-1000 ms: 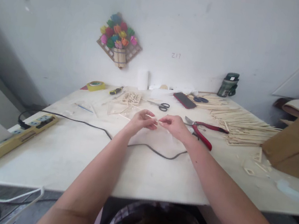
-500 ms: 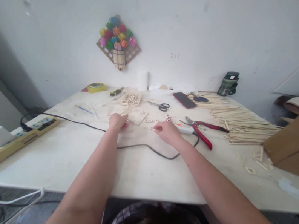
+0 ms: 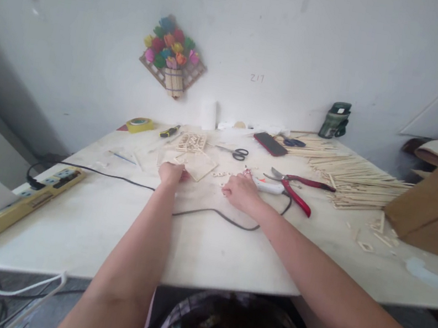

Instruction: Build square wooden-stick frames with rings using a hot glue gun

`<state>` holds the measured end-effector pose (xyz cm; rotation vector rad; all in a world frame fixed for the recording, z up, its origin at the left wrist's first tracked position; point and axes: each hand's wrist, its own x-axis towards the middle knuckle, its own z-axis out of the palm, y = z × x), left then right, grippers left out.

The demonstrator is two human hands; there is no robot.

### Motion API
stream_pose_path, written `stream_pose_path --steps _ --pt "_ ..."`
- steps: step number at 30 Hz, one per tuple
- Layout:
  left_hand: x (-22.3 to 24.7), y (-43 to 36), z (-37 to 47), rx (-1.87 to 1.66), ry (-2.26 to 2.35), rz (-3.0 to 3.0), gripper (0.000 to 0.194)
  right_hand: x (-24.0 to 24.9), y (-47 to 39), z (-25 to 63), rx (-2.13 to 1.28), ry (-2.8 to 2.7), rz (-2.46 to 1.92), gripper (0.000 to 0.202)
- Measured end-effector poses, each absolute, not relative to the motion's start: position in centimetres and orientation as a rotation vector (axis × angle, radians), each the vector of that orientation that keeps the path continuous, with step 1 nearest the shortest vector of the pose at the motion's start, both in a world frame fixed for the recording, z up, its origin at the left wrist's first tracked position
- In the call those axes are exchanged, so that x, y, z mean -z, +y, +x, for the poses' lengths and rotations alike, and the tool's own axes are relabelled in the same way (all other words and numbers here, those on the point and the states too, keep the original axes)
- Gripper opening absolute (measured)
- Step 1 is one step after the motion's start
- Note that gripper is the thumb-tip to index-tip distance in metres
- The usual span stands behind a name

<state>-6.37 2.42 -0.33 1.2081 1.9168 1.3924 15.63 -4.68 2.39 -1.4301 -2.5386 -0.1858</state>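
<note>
My left hand (image 3: 173,173) is closed at the near left corner of a thin wooden frame (image 3: 203,178) on a clear sheet; its fingertips are partly hidden. My right hand (image 3: 239,190) rests with bent fingers by the handle of a white glue gun (image 3: 269,187), its fingertips near small wooden pieces (image 3: 221,174). Whether it grips a piece is too small to tell. A small wooden lattice (image 3: 192,142) lies beyond the frame, with black scissors (image 3: 239,154) to its right.
Red pruning shears (image 3: 297,197), a phone (image 3: 270,144) and many thin sticks (image 3: 362,185) lie to the right, near a cardboard box (image 3: 433,211). A power strip (image 3: 14,208) sits left. A black cable (image 3: 215,211) crosses the table.
My right hand's fingers have shifted slightly and the small piece formerly at its fingertips now shows on the table beside them. My left hand has moved slightly left. The view has shifted a little.
</note>
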Motion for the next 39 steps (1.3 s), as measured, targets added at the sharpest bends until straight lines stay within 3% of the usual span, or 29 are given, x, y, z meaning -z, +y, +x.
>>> stream_pose_path --steps 6,10,15,31,35,39 --pt "-0.2 2.1 -5.6 -1.578 1.708 1.153 0.018 -3.9 -4.6 18.2 0.337 -2.303 -1.509 0.026" --pt "-1.3 1.3 -4.6 -1.725 1.523 1.132 0.015 -4.4 -4.3 21.2 0.452 -2.226 -1.761 0.03" --pt "-1.9 0.6 -3.6 -1.745 1.422 1.174 0.017 -4.0 -3.9 22.6 0.356 -2.269 -2.077 0.034" --pt "-2.0 -0.1 -2.3 -1.633 1.051 1.025 0.021 -3.5 -3.1 22.3 0.323 -2.212 -1.982 0.03" --pt "-1.5 -0.1 -2.0 -1.587 0.912 0.951 0.02 -4.0 -3.2 22.7 0.057 -1.886 -1.925 0.031" --pt "-1.2 -0.3 -1.4 -1.497 0.864 0.957 0.017 -4.0 -3.2 22.8 -0.668 -1.604 -1.487 0.029"
